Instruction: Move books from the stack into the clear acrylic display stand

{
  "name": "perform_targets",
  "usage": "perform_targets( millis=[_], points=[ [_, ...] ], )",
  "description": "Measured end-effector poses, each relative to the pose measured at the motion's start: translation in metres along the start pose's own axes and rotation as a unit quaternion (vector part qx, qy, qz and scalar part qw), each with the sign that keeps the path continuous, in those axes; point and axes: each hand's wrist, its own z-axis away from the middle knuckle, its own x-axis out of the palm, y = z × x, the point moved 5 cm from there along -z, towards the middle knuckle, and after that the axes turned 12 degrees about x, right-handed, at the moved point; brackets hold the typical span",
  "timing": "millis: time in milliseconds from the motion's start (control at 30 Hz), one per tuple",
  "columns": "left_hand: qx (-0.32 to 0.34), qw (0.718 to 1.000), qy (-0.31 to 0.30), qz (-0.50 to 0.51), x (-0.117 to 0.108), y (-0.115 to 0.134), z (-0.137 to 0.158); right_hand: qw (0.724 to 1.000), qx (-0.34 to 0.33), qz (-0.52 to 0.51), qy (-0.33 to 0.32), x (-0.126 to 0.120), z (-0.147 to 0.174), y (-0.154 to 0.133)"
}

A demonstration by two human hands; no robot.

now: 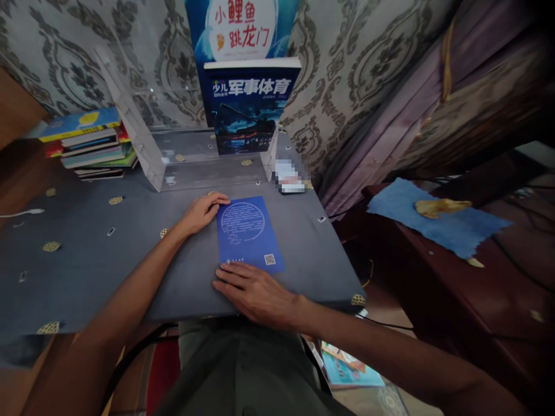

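On the grey tablecloth in front of me lies a flat blue card or leaflet, printed with a white ring full of text and a QR code near its lower corner. My left hand rests at its upper left corner, fingers stretched out and fingertips at the edge. Along the lower edge, my right hand lies flat with extended fingers, their tips at the leaflet's bottom left. Neither hand is wrapped around anything. Whether the leaflet has several pages I cannot tell.
Behind the leaflet stands a clear acrylic rack with a dark blue book and a taller lighter blue book. A book stack sits left, a phone right. A blue cloth lies on a dark red surface.
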Motion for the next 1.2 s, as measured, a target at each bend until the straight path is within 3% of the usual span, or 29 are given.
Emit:
perform_targets(
  millis=[133, 467, 633, 867, 1200],
  points=[
    [0.007, 1.0, 0.01, -0.007, 0.0, 0.0, 0.001, 0.999, 0.019, -0.021, 0.025, 0.0, 0.02, -0.001],
    [0.004, 1.0, -0.002, -0.025, -0.001, 0.003, 0.001, 0.987, 0.097, -0.05, 0.114, -0.026, 0.07, 0.032],
    [0.017, 0.994, -0.004, -0.107, 0.003, 0.013, 0.002, 0.985, 0.108, -0.064, 0.116, -0.029, 0.074, 0.034],
    [0.015, 0.971, -0.049, -0.231, 0.029, 0.042, 0.014, 0.985, 0.116, -0.056, 0.114, -0.03, 0.072, 0.034],
    [0.018, 0.967, -0.081, -0.243, 0.028, 0.04, 0.013, 0.949, 0.253, 0.039, 0.185, -0.052, 0.099, 0.089]
  ],
)
